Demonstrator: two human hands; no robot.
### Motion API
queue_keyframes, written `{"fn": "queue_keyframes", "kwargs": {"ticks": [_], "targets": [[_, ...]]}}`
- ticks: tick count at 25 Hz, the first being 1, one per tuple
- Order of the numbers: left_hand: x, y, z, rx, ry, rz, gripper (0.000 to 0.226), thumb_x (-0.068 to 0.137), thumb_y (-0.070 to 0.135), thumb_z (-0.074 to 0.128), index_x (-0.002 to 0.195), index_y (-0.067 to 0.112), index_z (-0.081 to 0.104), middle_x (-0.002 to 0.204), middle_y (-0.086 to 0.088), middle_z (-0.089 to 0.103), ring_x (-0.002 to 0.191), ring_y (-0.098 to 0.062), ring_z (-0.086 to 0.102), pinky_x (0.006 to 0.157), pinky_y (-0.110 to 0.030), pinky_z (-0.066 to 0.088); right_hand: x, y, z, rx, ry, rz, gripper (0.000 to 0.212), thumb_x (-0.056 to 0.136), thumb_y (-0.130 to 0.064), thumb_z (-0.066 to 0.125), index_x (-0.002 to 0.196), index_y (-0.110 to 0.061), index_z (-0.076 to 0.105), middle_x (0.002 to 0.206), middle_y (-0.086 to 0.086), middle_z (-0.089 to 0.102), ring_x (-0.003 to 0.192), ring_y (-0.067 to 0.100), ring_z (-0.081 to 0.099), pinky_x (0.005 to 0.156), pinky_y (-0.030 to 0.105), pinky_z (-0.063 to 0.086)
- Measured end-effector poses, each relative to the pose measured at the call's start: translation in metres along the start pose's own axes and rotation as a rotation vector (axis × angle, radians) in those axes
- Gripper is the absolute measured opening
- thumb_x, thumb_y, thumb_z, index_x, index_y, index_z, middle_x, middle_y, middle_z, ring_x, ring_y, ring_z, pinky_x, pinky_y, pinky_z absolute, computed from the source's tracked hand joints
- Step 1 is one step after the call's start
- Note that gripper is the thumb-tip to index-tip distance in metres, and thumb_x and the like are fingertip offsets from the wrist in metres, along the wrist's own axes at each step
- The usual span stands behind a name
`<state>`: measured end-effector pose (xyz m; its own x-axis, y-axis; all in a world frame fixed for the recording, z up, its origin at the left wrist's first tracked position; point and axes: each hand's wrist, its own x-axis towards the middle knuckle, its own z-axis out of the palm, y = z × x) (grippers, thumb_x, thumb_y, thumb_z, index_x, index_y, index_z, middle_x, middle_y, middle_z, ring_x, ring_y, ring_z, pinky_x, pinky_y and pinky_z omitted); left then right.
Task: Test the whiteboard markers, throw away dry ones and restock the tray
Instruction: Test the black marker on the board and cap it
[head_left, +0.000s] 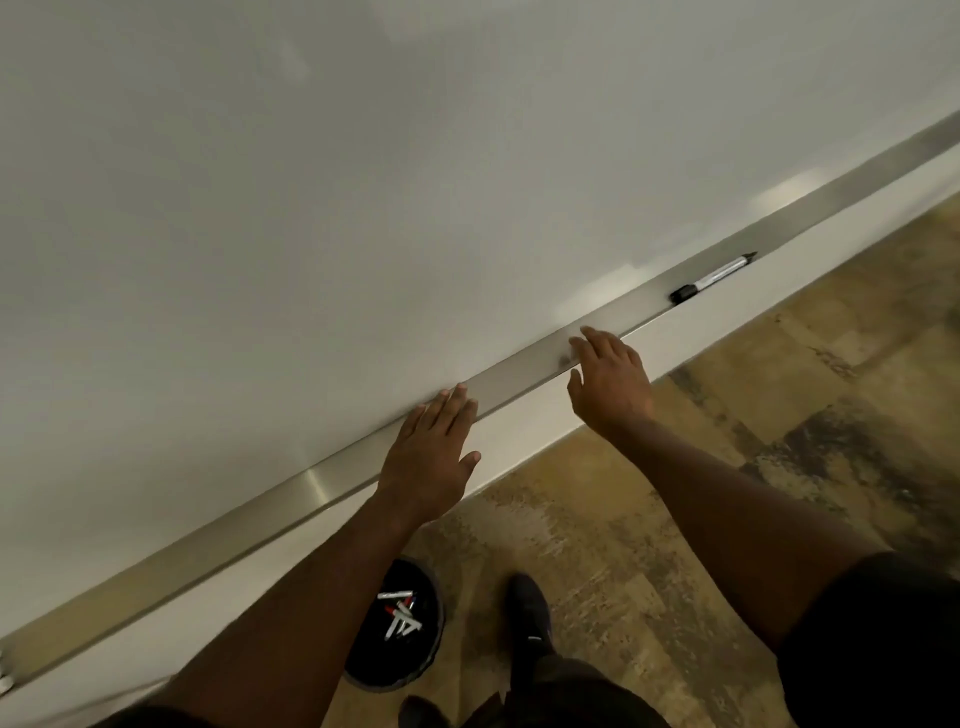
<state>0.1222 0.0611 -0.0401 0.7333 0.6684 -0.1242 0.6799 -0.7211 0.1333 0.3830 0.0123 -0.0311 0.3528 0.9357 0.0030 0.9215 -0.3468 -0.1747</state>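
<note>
Office or meeting room — I'm looking at one.
I'm seeing a wall-wide whiteboard (363, 182), its metal tray (519, 371), worn flooring (727, 467).

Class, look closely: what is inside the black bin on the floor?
Inside the black bin lie several markers, white-barrelled with red and dark ends, piled crosswise. The left forearm covers the bin's left part, so anything there is hidden.

Metal marker tray (332, 480): one black-capped marker (712, 279) lying along it. Floor (675, 467): black bin (363, 665) holding several markers (400, 616).
</note>
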Motion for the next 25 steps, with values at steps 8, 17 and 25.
{"fn": "queue_keyframes", "kwargs": {"ticks": [8, 17, 25], "targets": [[0.059, 0.027, 0.011, 0.033, -0.077, 0.089, 0.077, 0.099, 0.043, 0.038, 0.153, 0.019, -0.011, 0.16, -0.002, -0.018, 0.148, -0.017, -0.015, 0.122, -0.039, 0.004, 0.062, 0.107, -0.032, -0.099, 0.018, 0.258, 0.052, 0.083, 0.002, 0.05, 0.134, -0.009, 0.042, 0.144, 0.011, 0.04, 0.133, 0.032, 0.034, 0.103, 0.046, 0.037], [0.064, 0.028, 0.026, 0.053, 0.021, 0.08, 0.075, 0.093, 0.047, 0.039, 0.155, 0.017, 0.01, 0.163, -0.003, 0.004, 0.149, -0.019, 0.006, 0.118, -0.038, 0.013, 0.107, 0.171, -0.035, -0.212, -0.092, 0.268, 0.034, 0.09, 0.002, 0.043, 0.121, -0.005, 0.054, 0.122, 0.012, 0.052, 0.12, 0.032, 0.043, 0.074, 0.043, 0.05], [0.098, 0.063, 0.022, -0.047, 0.052, 0.129, 0.071, 0.095, 0.049, 0.028, 0.155, 0.016, 0.008, 0.163, 0.0, 0.002, 0.149, -0.014, -0.002, 0.121, -0.037, 0.009, 0.107, 0.182, -0.044, -0.213, -0.076, 0.079, 0.035, 0.093, 0.001, 0.044, 0.12, -0.011, 0.063, 0.116, 0.006, 0.065, 0.113, 0.025, 0.047, 0.071, 0.039, 0.053]]}}
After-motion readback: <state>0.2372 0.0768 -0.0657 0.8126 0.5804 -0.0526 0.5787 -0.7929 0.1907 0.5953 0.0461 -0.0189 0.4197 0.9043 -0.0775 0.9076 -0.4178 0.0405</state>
